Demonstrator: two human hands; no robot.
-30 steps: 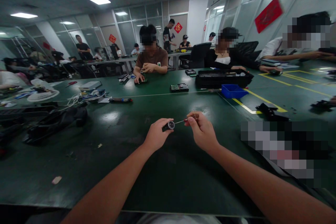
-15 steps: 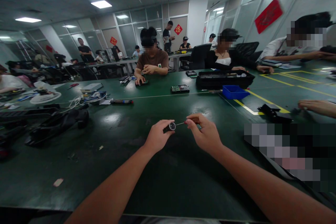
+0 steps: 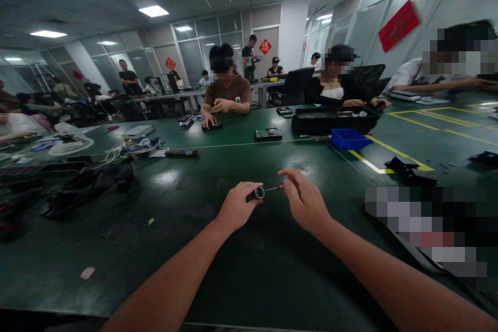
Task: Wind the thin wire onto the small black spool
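My left hand (image 3: 235, 207) is closed around a small dark cylindrical part (image 3: 257, 193) with a shiny round end facing right. My right hand (image 3: 305, 199) pinches a thin screwdriver (image 3: 274, 188) with a red handle, and its metal tip reaches the end of the cylinder. Both hands hover just above the dark green table (image 3: 194, 249), a little in front of me at the middle of the view.
A blue bin (image 3: 347, 138) and a long black tray (image 3: 333, 118) sit further back on the right, near yellow floor-tape lines. A circuit board (image 3: 268, 134) lies mid-table. Black bags (image 3: 87, 187) and cables are piled on the left. Other people sit across the table.
My hands sank slightly in the view while keeping the same grip. A co-worker's hand that showed at the right edge half a second ago has gone.
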